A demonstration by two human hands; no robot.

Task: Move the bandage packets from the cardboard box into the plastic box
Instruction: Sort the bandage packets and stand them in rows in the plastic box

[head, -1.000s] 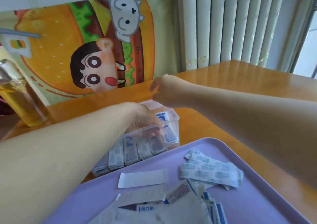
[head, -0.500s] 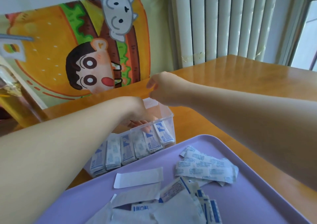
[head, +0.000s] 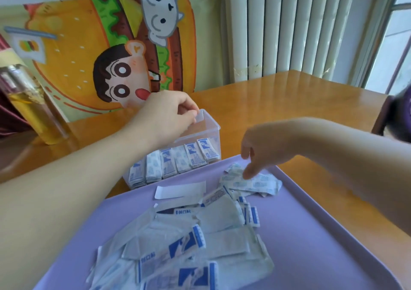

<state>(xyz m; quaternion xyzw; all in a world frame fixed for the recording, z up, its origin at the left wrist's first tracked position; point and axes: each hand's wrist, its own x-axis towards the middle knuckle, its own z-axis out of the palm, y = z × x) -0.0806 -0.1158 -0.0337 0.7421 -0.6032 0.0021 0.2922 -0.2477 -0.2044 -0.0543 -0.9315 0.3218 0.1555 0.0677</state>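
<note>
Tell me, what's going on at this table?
A person is sorting bandage packets with bare hands. The left grip pinches the rim of the clear plastic box, which holds a row of packets standing on edge. The right grip reaches down, fingertips at a small pile of loose packets on the purple tray. A bigger heap of packets lies nearer on the tray.

The tray (head: 311,256) is coloured lilac; the bandage packets (head: 189,245) are printed white and blue; the plastic box (head: 211,126) is left clear; the table (head: 289,94) is finished orange-brown
</note>
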